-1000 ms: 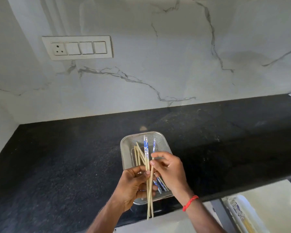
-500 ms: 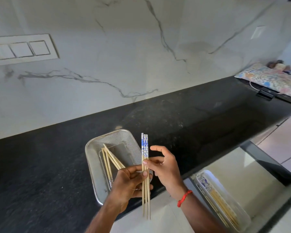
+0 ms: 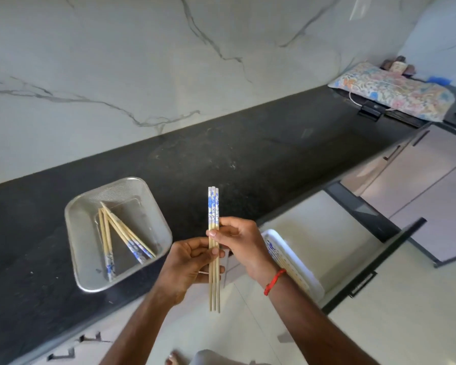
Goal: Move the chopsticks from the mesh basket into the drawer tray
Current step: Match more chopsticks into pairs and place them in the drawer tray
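Three pale chopsticks with blue-patterned tops (image 3: 213, 206) stand upright as a bundle in front of the counter edge. My left hand (image 3: 187, 270) grips their lower half and my right hand (image 3: 240, 241) pinches them just above. The metal mesh basket (image 3: 77, 227) sits on the black counter to the left, with several more chopsticks (image 3: 121, 233) lying crossed in it. The white drawer tray (image 3: 300, 267) lies in the open drawer to the right, partly hidden by my right wrist, with chopsticks in it.
The black counter (image 3: 248, 159) runs along a white marble wall. The open drawer's dark front (image 3: 374, 264) juts out at the right. A patterned cloth bundle (image 3: 395, 90) lies at the counter's far right end. Pale cabinet doors (image 3: 419, 175) stand below it.
The view has swung right. Both hands carried the three chopsticks up and out of the basket, rightward toward the drawer; the sticks are now gathered into a neat upright bundle.
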Tool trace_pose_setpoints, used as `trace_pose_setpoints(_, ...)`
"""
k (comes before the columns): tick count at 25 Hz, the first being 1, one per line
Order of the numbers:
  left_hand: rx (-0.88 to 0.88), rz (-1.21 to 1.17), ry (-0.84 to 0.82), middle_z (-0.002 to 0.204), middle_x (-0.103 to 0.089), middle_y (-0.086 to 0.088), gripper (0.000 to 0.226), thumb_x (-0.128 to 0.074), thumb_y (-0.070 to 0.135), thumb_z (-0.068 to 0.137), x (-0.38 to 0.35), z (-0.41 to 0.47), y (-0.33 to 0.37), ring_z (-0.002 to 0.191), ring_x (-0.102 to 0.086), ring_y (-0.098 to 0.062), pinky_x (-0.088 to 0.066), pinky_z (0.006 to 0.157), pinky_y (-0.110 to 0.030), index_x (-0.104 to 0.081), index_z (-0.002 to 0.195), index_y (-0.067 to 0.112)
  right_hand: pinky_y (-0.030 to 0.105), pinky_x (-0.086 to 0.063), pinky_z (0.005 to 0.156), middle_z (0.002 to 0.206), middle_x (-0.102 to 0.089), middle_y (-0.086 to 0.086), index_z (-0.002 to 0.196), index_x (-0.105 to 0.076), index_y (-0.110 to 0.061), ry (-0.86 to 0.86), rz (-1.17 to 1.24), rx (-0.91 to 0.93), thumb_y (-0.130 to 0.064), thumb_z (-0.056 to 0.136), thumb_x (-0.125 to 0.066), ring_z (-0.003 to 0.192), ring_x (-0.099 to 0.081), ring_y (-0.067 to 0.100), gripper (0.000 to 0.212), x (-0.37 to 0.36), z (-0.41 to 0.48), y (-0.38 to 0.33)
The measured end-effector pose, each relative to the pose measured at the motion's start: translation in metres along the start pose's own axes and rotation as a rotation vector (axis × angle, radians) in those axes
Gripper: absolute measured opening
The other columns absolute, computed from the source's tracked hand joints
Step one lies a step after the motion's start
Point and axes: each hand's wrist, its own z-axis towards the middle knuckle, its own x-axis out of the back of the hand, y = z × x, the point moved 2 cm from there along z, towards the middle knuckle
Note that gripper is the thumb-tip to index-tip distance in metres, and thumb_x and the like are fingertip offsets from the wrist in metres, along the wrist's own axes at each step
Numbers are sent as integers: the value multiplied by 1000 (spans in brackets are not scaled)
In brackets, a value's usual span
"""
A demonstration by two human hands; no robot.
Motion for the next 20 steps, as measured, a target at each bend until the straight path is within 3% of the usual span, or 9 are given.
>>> trace_pose_setpoints(4,46,41,33,90,-81,-14,14,-68,3,90,-54,0,-20,77,-78,-34,-66,68,-43,-75,102,2,37,-61,83,93,-78,4,104,-74,-14,8,-56,-34,-23,84,-76,87,-74,17,21,42,-19,26)
trace_pose_setpoints(9,103,71,120,96,-81,-10,14,-74,18,87,-102,0,-54,90,-77,-25,-63,83,-38,-79,99,12,47,-60,78,85,-77,12,96,-75,-7,55,-118,-59,-13,79,-78,79,-74,29,19,103,-18,55)
trace_pose_setpoints(13,216,46,113,103,-80,0,24,-69,31,91,-116,-10,-79,95,-77,-20,-62,85,-38,-76,108,15,35,-60,65,75,-77,2,83,-75,-10,205,-500,-11,-18,76,-80,68,-72,12,12,170,5,88)
trace_pose_setpoints(15,254,46,139,102,-80,1,23,-67,31,92,-117,-16,-89,94,-77,-19,-62,83,-37,-75,108,15,34,-58,62,73,-76,1,78,-72,-8,224,-652,-25,-19,75,-79,65,-70,13,14,192,15,103)
trace_pose_setpoints(19,288,45,203,101,-80,1,21,-64,30,96,-116,-21,-96,92,-78,-18,-62,81,-35,-75,107,16,22,-27,45,51,-51,-4,50,-40,-13,152,-853,-120,-15,81,-73,48,-46,18,45,203,26,133)
trace_pose_setpoints(20,297,45,215,101,-80,2,20,-63,29,96,-115,-21,-96,91,-77,-18,-62,80,-35,-75,107,17,22,-27,45,51,-50,1,49,-36,-14,140,-915,-146,-15,82,-71,50,-47,23,48,203,27,142)
